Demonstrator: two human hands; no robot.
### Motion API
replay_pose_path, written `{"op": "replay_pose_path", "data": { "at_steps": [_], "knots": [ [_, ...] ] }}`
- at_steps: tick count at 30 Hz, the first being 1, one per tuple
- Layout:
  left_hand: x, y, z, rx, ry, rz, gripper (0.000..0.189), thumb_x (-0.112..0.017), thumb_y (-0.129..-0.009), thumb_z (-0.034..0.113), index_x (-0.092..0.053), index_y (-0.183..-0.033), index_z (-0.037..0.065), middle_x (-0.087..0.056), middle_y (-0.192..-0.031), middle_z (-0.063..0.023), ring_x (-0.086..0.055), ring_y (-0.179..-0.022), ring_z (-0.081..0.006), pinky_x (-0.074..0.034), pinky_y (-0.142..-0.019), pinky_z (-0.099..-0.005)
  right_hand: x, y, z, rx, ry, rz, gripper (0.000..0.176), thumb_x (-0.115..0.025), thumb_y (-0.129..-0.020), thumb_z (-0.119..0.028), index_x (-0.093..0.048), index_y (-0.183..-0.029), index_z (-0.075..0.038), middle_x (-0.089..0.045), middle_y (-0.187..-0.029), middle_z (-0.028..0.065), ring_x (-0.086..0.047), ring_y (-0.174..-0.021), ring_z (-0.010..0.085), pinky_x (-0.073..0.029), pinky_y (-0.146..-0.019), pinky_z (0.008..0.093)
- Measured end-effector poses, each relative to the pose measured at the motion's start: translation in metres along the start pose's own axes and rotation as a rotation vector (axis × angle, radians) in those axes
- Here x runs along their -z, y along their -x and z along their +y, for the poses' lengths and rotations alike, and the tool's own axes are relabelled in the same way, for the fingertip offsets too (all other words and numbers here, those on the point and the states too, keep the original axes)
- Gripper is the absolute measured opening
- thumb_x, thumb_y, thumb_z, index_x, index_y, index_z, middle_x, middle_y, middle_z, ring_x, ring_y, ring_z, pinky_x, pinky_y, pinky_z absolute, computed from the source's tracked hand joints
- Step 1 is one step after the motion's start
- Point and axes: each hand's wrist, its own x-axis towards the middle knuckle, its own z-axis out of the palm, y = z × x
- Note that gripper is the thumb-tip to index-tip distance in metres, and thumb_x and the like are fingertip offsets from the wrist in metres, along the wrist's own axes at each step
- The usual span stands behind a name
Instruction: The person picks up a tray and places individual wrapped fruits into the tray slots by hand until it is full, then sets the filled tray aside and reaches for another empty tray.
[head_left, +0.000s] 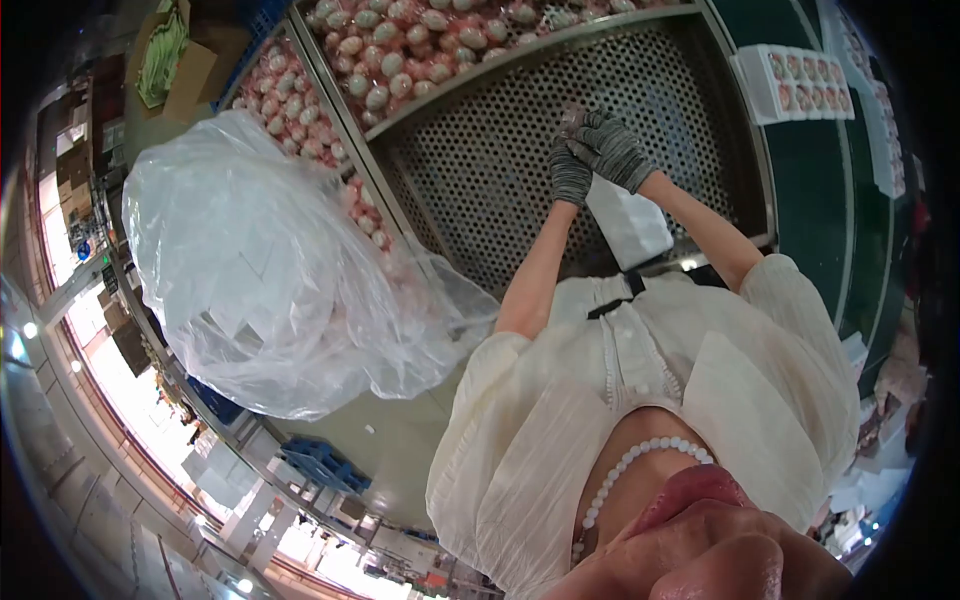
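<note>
Both my hands wear grey knitted gloves and meet over a perforated metal tray [470, 170]. My left hand [570, 172] and my right hand [612, 150] are closed together around a small, shiny, pinkish wrapped egg [572, 117], mostly covered by the fingers. Under my wrists, near my waist, a white foam tray [638, 228] rests at the front of the metal tray. Beyond it, a metal-walled bin holds many wrapped eggs [400, 60] in clear film with red marks.
A large clear plastic bag [240, 260] bulges on the left, partly over more wrapped eggs [290, 100]. To the right, a white tray filled with eggs [805, 85] sits on a green conveyor [810, 210]. A cardboard box [190, 75] stands at the upper left; a blue pallet [322, 463] lies behind.
</note>
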Motion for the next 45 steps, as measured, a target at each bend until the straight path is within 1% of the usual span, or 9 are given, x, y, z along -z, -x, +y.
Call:
{"op": "replay_pose_path", "data": {
  "at_steps": [3,8,11,21,34,36,38,41,45],
  "knots": [
    [0.026,0.019,-0.019,-0.094,-0.424,0.156,0.026,-0.043,-0.080,0.024,-0.044,-0.093,0.002,-0.050,-0.079,-0.0086,-0.049,-0.066,-0.0174,-0.043,-0.057,-0.0296,0.008,0.032,-0.007,-0.019,-0.103,-0.066,0.037,-0.053,-0.068,-0.030,-0.051,-0.098,-0.009,-0.049,-0.095,0.0145,-0.045,-0.089,0.0289,-0.033,-0.081,0.0363],
    [0.023,0.057,-0.021,0.168,-0.116,0.154,0.030,-0.037,-0.081,0.029,-0.046,-0.096,0.005,-0.051,-0.077,-0.0098,-0.049,-0.062,-0.0208,-0.042,-0.054,-0.0337,0.013,0.075,-0.015,0.093,-0.022,-0.181,0.052,-0.060,-0.063,-0.028,-0.042,-0.108,-0.008,-0.041,-0.109,0.0123,-0.040,-0.100,0.0286,-0.031,-0.087,0.0350],
    [-0.002,0.081,-0.014,0.047,-1.248,0.306,0.031,-0.040,-0.081,0.024,-0.046,-0.101,0.001,-0.052,-0.091,-0.0147,-0.051,-0.080,-0.0242,-0.041,-0.071,-0.0327,-0.008,0.096,-0.007,-0.026,-0.063,-0.241,0.055,-0.060,-0.064,-0.030,-0.040,-0.109,-0.006,-0.043,-0.105,0.0124,-0.041,-0.098,0.0278,-0.034,-0.085,0.0342],
    [-0.002,0.085,-0.019,-0.634,-1.521,0.176,0.026,-0.041,-0.080,0.021,-0.053,-0.087,-0.001,-0.052,-0.082,-0.0168,-0.048,-0.077,-0.0287,-0.037,-0.072,-0.0352,-0.022,0.089,-0.008,-0.285,-0.253,-0.064,0.042,-0.055,-0.069,-0.028,-0.046,-0.103,-0.003,-0.047,-0.097,0.0173,-0.045,-0.090,0.0288,-0.038,-0.076,0.0338],
    [0.027,0.081,-0.042,-0.846,-1.697,0.455,0.020,-0.043,-0.075,0.012,-0.051,-0.089,0.001,-0.052,-0.083,-0.0153,-0.046,-0.082,-0.0293,-0.033,-0.079,-0.0388,-0.057,0.077,0.013,-0.240,0.020,-0.095,0.028,-0.054,-0.067,-0.026,-0.051,-0.083,-0.003,-0.051,-0.081,0.0164,-0.046,-0.077,0.0321,-0.037,-0.069,0.0389],
    [0.022,0.086,-0.025,-0.590,-1.704,0.339,0.023,-0.044,-0.073,0.012,-0.050,-0.093,0.002,-0.051,-0.091,-0.0162,-0.046,-0.085,-0.0300,-0.034,-0.078,-0.0378,-0.076,0.089,0.033,-0.182,0.000,-0.056,0.024,-0.055,-0.065,-0.020,-0.051,-0.083,-0.005,-0.049,-0.081,0.0168,-0.045,-0.080,0.0330,-0.037,-0.069,0.0388],
    [0.013,0.091,-0.026,-0.523,-1.666,0.291,0.025,-0.043,-0.073,0.015,-0.050,-0.094,0.002,-0.047,-0.096,-0.0169,-0.043,-0.089,-0.0317,-0.034,-0.079,-0.0353,-0.138,0.108,0.079,-0.392,-0.843,0.217,0.020,-0.054,-0.065,-0.011,-0.050,-0.084,-0.006,-0.048,-0.078,0.0166,-0.046,-0.076,0.0308,-0.039,-0.067,0.0377],
    [0.011,0.095,-0.037,-0.523,-1.677,0.369,0.025,-0.043,-0.072,0.016,-0.050,-0.091,0.001,-0.047,-0.095,-0.0181,-0.042,-0.090,-0.0313,-0.033,-0.080,-0.0366,-0.111,0.091,0.052,-0.379,0.144,-0.166,0.017,-0.053,-0.064,-0.006,-0.050,-0.080,-0.005,-0.047,-0.074,0.0159,-0.047,-0.072,0.0291,-0.040,-0.063,0.0365],
    [0.031,0.082,-0.052,-0.941,-2.006,0.120,0.023,-0.045,-0.073,0.015,-0.053,-0.092,0.003,-0.050,-0.087,-0.0179,-0.045,-0.083,-0.0323,-0.037,-0.073,-0.0379,-0.085,0.086,0.042,-0.465,-0.090,-0.195,0.012,-0.052,-0.063,-0.006,-0.052,-0.075,-0.004,-0.051,-0.072,0.0160,-0.050,-0.069,0.0283,-0.041,-0.060,0.0369]
  ]
}}
